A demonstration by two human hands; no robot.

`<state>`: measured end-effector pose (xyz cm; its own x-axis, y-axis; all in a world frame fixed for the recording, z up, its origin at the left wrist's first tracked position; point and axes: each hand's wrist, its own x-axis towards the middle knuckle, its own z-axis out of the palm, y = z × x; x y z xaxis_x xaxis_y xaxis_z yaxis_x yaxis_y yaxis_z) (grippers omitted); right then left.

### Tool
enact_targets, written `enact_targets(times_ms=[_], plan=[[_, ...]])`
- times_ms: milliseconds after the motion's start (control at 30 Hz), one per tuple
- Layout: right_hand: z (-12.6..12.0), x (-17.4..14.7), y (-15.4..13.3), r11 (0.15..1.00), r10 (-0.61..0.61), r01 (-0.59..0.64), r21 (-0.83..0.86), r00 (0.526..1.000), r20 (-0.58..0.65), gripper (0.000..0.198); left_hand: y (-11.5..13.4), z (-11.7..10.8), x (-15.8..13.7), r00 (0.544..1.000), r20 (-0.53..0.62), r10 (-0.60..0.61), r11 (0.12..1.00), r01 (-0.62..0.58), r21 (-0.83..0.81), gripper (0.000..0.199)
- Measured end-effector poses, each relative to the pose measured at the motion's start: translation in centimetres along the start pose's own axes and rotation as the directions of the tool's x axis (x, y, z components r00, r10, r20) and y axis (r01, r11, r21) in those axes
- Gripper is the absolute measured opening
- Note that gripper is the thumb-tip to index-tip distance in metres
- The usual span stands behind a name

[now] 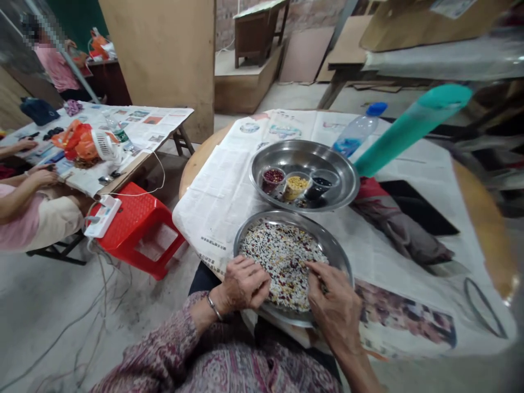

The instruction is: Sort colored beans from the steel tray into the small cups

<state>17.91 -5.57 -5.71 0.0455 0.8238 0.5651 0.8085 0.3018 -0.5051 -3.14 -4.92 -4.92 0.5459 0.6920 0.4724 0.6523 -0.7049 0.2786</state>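
Observation:
A round metal tray point(344, 256) near me holds a spread of white grains mixed with dark, red and yellow beans point(282, 262). My left hand point(245, 284) rests at its near left edge, fingers curled closed; whatever may be inside them is hidden. Over the right side of the mix, my right hand point(333, 297) is closed, thumb and forefinger pinched, with small beans showing in the curled fingers. Just beyond, a metal basin point(303, 150) holds three clear cups: red beans point(273, 176), yellow beans point(297, 184) and black beans point(322, 183).
Newspaper point(216, 202) covers the round table. Behind the basin stand a blue-capped bottle point(360, 128) and a long green object point(413, 131). A grey-and-red cloth bundle point(401, 224) lies right. A red stool point(131, 218) with a power strip point(103, 215) is left, near other people.

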Motion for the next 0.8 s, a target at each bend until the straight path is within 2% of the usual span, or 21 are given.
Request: enact_targets(times_ms=[233, 333, 500, 633, 733, 800], plan=[[-0.6, 0.0, 0.3, 0.999, -0.052, 0.051, 0.015, 0.997, 0.059, 0.026, -0.4, 1.1, -0.8, 0.986, 0.166, 0.026, 0.999, -0.030, 0.024, 0.016], [-0.7, 0.0, 0.5, 0.998, -0.069, 0.070, -0.006, 0.994, 0.088, 0.027, -0.3, 1.0, -0.7, 0.980, 0.196, 0.018, 1.000, -0.021, 0.012, 0.016], [-0.7, -0.2, 0.6, 0.996, -0.045, 0.051, -0.069, 0.995, 0.091, 0.030, 0.3, 0.0, -0.3, 0.992, 0.122, -0.004, 0.999, 0.008, -0.031, 0.015], [-0.3, -0.1, 0.5, 0.998, -0.033, 0.037, -0.054, 0.997, 0.071, 0.033, 0.0, -1.5, 0.7, 0.998, 0.056, -0.002, 0.998, 0.006, -0.066, 0.011], [-0.1, 0.0, 0.5, 0.998, -0.042, 0.044, -0.038, 0.998, 0.051, 0.033, -1.2, -3.1, 3.1, 0.999, -0.032, 0.029, 0.995, -0.032, -0.095, 0.014], [0.0, 0.0, 0.5, 0.998, -0.046, 0.048, -0.040, 0.998, 0.039, 0.033, -2.5, -4.2, 5.6, 0.998, -0.061, 0.008, 0.995, -0.014, -0.097, 0.018]])
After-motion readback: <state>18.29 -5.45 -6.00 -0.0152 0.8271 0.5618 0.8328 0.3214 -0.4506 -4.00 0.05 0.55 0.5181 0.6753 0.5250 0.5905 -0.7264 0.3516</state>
